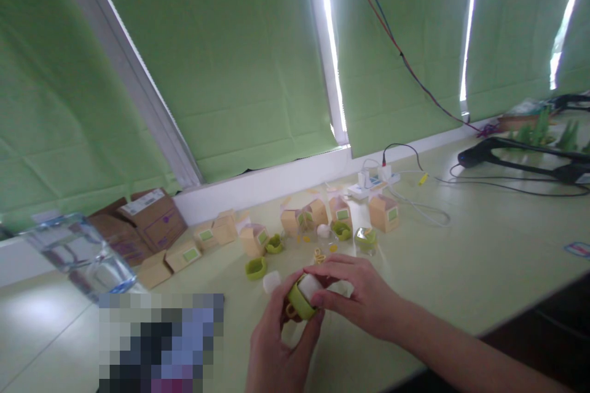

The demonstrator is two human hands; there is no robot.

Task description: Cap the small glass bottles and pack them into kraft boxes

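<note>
My left hand (273,344) is curled around a small green holder (298,303) with a yellow piece at its side, held just above the table. My right hand (354,292) pinches a white soft piece (310,285) seated in the top of that holder. Both hands meet at the near middle of the pale green table (483,264). Another white piece (271,281) lies on the table just left of my hands, and a loose green ring (255,268) sits beyond it.
Several small tan cartons (384,212) with green labels, green rings and yellow bits are scattered behind my hands. Brown cardboard boxes (152,216) and a clear plastic container (80,253) stand at the left. A power strip (372,183) with cables and a black stand (520,156) lie to the right.
</note>
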